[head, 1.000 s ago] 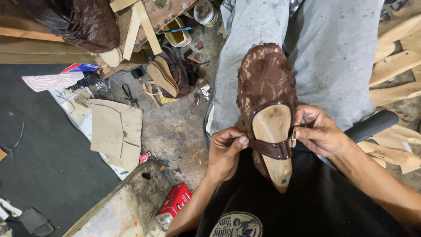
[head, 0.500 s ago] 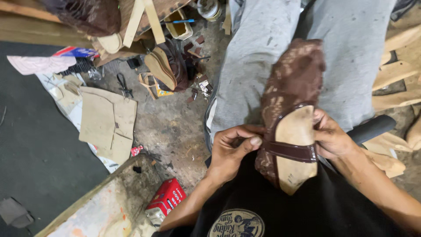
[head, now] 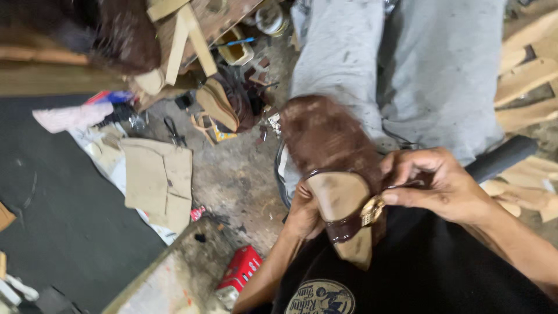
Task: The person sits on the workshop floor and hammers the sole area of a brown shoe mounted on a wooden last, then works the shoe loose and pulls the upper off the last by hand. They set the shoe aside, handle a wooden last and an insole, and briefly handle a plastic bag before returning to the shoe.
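The left hand point(head: 303, 210) comes up from below, its fingers wrapped around the side of a brown shoe point(head: 334, 151) that rests sole-up on the person's lap. The right hand point(head: 437, 185) reaches in from the right with a bent wrist, its fingers pinched narrow on the dark strap point(head: 349, 225) just beside a gold buckle point(head: 371, 211). A red box point(head: 239, 270) lies on the floor beside the left forearm. Flat tan cardboard pieces point(head: 158, 177) lie further left.

The brown shoe point(head: 334, 168) has tilted leftward — its gold buckle point(head: 372, 211) now faces up. The left hand point(head: 303, 210) has slipped behind the sole; the right hand point(head: 439, 185) pinches beside the buckle.
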The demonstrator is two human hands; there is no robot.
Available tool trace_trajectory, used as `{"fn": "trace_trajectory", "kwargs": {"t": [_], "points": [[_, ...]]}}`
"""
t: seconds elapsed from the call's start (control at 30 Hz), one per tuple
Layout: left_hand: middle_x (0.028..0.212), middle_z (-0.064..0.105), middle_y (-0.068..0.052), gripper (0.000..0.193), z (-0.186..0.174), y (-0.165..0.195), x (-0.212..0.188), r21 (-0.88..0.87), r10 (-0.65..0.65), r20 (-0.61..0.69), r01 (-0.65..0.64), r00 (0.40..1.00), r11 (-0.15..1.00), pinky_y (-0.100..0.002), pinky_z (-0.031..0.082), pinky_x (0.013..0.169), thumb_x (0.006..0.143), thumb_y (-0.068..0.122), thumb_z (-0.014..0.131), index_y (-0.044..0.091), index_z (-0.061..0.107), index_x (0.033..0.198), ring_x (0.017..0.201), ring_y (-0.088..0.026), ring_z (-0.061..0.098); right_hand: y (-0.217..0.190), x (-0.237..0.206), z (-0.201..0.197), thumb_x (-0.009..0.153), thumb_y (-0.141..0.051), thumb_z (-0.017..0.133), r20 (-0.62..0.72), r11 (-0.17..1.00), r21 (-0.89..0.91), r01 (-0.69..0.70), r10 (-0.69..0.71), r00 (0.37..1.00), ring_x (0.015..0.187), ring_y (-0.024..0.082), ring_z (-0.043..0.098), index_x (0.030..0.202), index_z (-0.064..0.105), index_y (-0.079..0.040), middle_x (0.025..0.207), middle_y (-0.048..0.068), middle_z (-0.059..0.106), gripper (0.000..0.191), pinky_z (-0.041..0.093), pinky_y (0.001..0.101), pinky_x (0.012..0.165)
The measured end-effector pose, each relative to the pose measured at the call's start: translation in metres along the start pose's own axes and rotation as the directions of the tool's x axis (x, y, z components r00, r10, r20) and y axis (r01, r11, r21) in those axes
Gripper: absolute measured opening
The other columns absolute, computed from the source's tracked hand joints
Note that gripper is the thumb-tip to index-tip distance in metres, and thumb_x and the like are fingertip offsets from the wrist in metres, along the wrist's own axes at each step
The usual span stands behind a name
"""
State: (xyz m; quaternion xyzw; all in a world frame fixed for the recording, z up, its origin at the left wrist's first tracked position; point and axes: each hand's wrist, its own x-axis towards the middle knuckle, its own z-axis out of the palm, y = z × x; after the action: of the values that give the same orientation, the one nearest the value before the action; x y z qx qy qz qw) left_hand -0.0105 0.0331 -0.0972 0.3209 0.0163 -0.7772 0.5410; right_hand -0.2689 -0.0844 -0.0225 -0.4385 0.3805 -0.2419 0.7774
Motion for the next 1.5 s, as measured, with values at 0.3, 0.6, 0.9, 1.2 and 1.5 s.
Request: {"fn": "trace_trajectory", "kwargs": {"t": [0.3, 0.6, 0.9, 1.2, 1.5], "points": [[0.114, 0.069, -0.014, 0.021, -0.006, -0.007, 0.018, -0.057, -0.258, -0.001, 0.257, 0.966, 0.965, -0.043, 0.055, 0.094, 0.097, 0.000, 0.069, 0.000, 0.067, 0.118, 0.102, -0.025, 0.068, -0.028, 0.016, 0.011, 0.086, 0.003, 0.079, 0.153, 0.994, 0.111, -0.004, -0.013, 0.988, 0.112, 0.023, 0.070, 0.083, 0.069, 0.000, 0.098, 0.016, 0.076, 0.011, 0.055, 0.0356, 0.092], [0.108, 0.067, -0.015, 0.017, 0.011, -0.013, 0.026, -0.039, -0.270, 0.020, 0.271, 0.963, 0.962, -0.044, 0.053, 0.088, 0.097, 0.001, 0.070, 0.000, 0.066, 0.114, 0.096, -0.025, 0.065, -0.032, 0.023, -0.001, 0.078, 0.003, 0.082, 0.169, 0.975, 0.163, -0.150, 0.122, 0.978, 0.096, 0.029, 0.072, 0.083, 0.078, 0.003, 0.103, 0.018, 0.077, 0.006, 0.061, 0.0384, 0.083], [0.103, 0.064, -0.015, 0.014, 0.030, -0.017, 0.038, 0.007, -0.359, 0.078, 0.360, 0.930, 0.933, -0.044, 0.052, 0.083, 0.097, 0.001, 0.070, -0.001, 0.065, 0.110, 0.090, -0.026, 0.062, -0.079, 0.058, -0.012, 0.072, 0.005, 0.086, 0.524, 0.956, 0.292, -0.015, -0.147, 0.839, 0.121, 0.034, 0.059, 0.084, 0.081, 0.002, 0.166, 0.019, 0.030, 0.013, 0.060, 0.0339, 0.055], [0.097, 0.062, -0.015, 0.011, 0.056, -0.024, 0.054, 0.085, -0.446, 0.142, 0.438, 0.884, 0.895, -0.045, 0.051, 0.077, 0.098, 0.001, 0.071, -0.001, 0.064, 0.106, 0.084, -0.027, 0.058, -0.110, 0.075, -0.031, 0.073, -0.023, 0.087, 0.701, 0.987, 0.095, 0.133, -0.161, 0.694, 0.144, 0.040, 0.056, 0.077, 0.081, -0.007, 0.161, 0.024, 0.050, 0.018, 0.020, 0.0625, 0.129], [0.092, 0.060, -0.015, 0.010, 0.122, 0.070, 0.125, 0.590, 0.071, 0.035, -0.078, 0.997, 0.803, -0.046, 0.049, 0.071, 0.098, 0.002, 0.072, -0.002, 0.062, 0.101, 0.079, -0.027, 0.055, -0.151, 0.018, -0.084, 0.108, -0.003, 0.066, -0.587, 0.830, -0.442, 0.340, -0.554, 0.590, 0.111, 0.015, 0.062, 0.117, 0.067, -0.005, 0.127, 0.009, 0.066, 0.009, 0.050, 0.0316, 0.102]]}}
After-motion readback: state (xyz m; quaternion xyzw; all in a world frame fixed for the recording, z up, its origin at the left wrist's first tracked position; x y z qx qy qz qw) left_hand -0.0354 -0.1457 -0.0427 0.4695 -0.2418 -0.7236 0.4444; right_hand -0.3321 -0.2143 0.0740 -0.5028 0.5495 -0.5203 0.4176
